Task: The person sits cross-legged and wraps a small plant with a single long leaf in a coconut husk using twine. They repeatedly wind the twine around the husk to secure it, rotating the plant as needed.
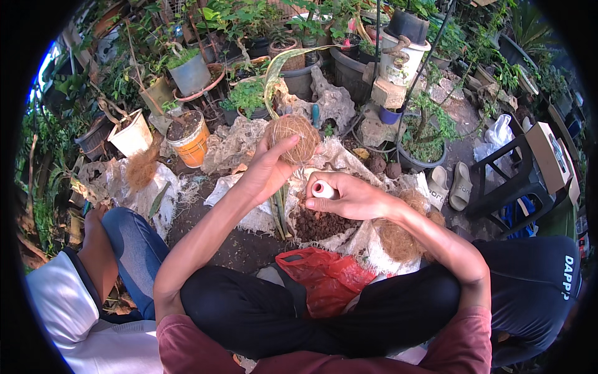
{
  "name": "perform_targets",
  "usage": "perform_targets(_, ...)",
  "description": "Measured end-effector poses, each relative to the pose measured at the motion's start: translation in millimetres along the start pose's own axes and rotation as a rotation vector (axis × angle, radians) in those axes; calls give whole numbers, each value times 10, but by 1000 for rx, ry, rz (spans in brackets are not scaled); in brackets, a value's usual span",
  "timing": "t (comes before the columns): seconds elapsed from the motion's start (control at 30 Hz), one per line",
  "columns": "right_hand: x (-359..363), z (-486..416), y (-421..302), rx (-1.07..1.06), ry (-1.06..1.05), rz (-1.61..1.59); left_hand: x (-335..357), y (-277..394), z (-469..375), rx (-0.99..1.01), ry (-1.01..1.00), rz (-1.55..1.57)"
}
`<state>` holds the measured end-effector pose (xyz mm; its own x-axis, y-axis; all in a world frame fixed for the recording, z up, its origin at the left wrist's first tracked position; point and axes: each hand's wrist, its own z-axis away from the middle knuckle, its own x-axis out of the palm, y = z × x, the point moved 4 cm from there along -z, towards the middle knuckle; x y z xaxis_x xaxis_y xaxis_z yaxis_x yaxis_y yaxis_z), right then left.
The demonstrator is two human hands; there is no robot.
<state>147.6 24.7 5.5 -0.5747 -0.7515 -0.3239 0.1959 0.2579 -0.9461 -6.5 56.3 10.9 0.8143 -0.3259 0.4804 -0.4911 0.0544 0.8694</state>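
My left hand [267, 170] holds up a round ball of brown coconut fibre [295, 133], wound with thin pale thread. A long, variegated strap leaf [276, 70] rises behind the ball and arches right; whether it grows out of the ball is hidden. Just below and to the right, my right hand [352, 196] is closed around a spool of white thread [324, 189], its hollow end towards me. Under the hands, dark crumbly soil [322, 227] lies on a frayed white woven sack [366, 240]. Cut strap leaves [279, 212] lie beside the soil.
Loose coconut fibre [397, 236] sits at right, with another clump [141, 169] at left. A red plastic bag [322, 276] lies between my knees. Rocks [236, 145] and potted plants stand beyond. Sandals [460, 187] and a black stool [495, 182] are right. People sit on both sides.
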Motion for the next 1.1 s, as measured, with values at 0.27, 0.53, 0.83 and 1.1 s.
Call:
perform_targets(0.27, -74, -18, 100, -25, 100, 34, 39, -44, 0, -132, -39, 159)
perform_targets(0.53, -120, -15, 182, 12, 94, -58, 40, -126, 24, -151, -55, 168)
perform_targets(0.83, -169, -34, 254, -2, 75, -144, 11, -121, 20, -107, -77, 125)
perform_targets(1.1, -169, -20, 329, 79, 44, -252, 16, -140, 23, -146, -78, 5)
